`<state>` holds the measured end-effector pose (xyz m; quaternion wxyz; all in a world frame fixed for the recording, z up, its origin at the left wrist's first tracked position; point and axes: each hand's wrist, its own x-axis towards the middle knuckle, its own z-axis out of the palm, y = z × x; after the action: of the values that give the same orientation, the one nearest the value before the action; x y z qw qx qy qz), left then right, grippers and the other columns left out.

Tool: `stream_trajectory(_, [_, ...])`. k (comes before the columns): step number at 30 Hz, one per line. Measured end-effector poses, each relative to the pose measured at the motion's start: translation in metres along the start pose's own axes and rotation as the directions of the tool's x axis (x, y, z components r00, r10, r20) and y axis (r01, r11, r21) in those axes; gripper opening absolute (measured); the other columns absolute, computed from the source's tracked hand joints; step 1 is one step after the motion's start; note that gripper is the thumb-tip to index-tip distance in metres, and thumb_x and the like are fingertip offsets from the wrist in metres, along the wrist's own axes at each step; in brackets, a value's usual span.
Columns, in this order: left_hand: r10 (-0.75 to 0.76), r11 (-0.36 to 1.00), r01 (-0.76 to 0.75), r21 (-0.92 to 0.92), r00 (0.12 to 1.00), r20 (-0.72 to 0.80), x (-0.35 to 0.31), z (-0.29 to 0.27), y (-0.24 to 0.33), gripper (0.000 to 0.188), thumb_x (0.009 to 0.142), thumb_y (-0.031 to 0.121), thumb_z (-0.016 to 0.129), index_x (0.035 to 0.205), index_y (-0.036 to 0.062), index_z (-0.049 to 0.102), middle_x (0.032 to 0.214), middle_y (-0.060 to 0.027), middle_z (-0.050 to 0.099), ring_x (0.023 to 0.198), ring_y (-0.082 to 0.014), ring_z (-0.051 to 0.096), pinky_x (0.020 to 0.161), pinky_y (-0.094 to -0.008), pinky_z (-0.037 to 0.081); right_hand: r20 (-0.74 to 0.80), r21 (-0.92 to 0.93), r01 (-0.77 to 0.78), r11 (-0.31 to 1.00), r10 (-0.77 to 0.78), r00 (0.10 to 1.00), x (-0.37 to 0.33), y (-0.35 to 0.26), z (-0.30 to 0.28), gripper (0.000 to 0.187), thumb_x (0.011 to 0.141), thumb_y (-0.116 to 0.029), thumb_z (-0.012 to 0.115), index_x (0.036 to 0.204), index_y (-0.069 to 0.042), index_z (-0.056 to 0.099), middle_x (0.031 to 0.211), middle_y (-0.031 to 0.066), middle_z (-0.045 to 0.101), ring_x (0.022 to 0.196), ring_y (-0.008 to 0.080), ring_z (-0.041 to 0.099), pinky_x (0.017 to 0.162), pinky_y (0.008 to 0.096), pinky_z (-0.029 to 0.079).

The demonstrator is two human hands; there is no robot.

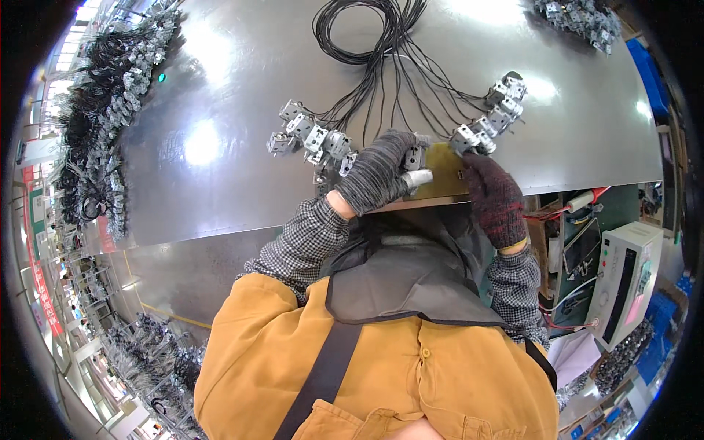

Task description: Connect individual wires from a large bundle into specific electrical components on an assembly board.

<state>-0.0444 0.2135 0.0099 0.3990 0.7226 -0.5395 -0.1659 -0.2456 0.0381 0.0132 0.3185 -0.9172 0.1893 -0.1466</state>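
My left hand [378, 170], in a grey knit glove with a pale thumb covering, is closed around a small silver metal housing [415, 158] at the table's near edge. Under it lies a yellowish plate [442, 170]. At that plate's right side, my right hand [495, 198], in a dark red and black glove, has its fingers bent together; what they pinch, if anything, cannot be made out. Black cables [381, 95] run from a coil to two clusters of similar housings, a left cluster [315, 139] beside my left hand and a right cluster [491, 117] just beyond my right fingertips.
A large heap of cabled metal parts [110, 117] lies along the table's left side, and another pile [583, 22] at the far right. A white boxed device [623, 286] stands below the right edge, near red-handled tools [587, 199]. The metal tabletop [235, 161] reflects bright lamps.
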Motion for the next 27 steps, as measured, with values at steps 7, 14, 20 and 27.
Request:
stream_trajectory(7, [-0.459, 0.799, 0.566, -0.204, 0.793, 0.400, 0.027, -0.006, 0.014, 0.045, 0.093, 0.031, 0.083, 0.123, 0.0030, 0.066, 0.100, -0.0111, 0.070, 0.089, -0.0189, 0.070, 0.080, -0.0371, 0.059, -0.024, 0.056, -0.038, 0.998, 0.040, 0.999, 0.000, -0.004, 0.002, 0.021, 0.102, -0.012, 0.064, 0.121, -0.006, 0.070, 0.108, 0.0189, 0.074, 0.098, 0.0398, 0.072, 0.084, 0.0463, 0.056])
stream_trajectory(14, [0.011, 0.975, -0.033, 0.219, 0.995, 0.100, 0.001, 0.019, 0.007, 0.058, 0.082, 0.042, 0.089, 0.122, 0.0046, 0.069, 0.105, -0.0164, 0.071, 0.092, -0.0319, 0.073, 0.080, -0.0415, 0.058, -0.014, 0.065, -0.013, 0.998, 0.014, 1.000, -0.002, -0.011, 0.007, 0.023, 0.101, -0.011, 0.064, 0.123, -0.006, 0.070, 0.110, 0.0193, 0.074, 0.102, 0.0397, 0.072, 0.087, 0.0449, 0.056])
stream_trajectory(20, [-0.079, 0.988, 0.074, -0.133, 0.996, -0.031, 0.006, 0.021, 0.002, 0.061, 0.079, 0.045, 0.090, 0.117, 0.0027, 0.069, 0.096, -0.0163, 0.070, 0.085, -0.0340, 0.072, 0.074, -0.0433, 0.058, -0.004, 0.136, 0.031, 0.990, -0.031, 1.000, -0.002, -0.021, -0.001, 0.024, 0.100, -0.010, 0.065, 0.123, -0.006, 0.070, 0.110, 0.0194, 0.074, 0.103, 0.0395, 0.072, 0.087, 0.0445, 0.056])
stream_trajectory(27, [-0.060, 0.985, 0.045, 0.167, 0.994, 0.087, 0.007, 0.022, 0.014, 0.060, 0.077, 0.047, 0.090, 0.112, 0.0026, 0.069, 0.101, -0.0192, 0.069, 0.094, -0.0377, 0.071, 0.082, -0.0458, 0.057, 0.023, 0.126, 0.019, 0.992, -0.022, 0.999, 0.003, -0.047, -0.014, 0.021, 0.099, -0.011, 0.067, 0.118, -0.006, 0.074, 0.107, 0.0193, 0.075, 0.098, 0.0377, 0.074, 0.085, 0.0446, 0.058])
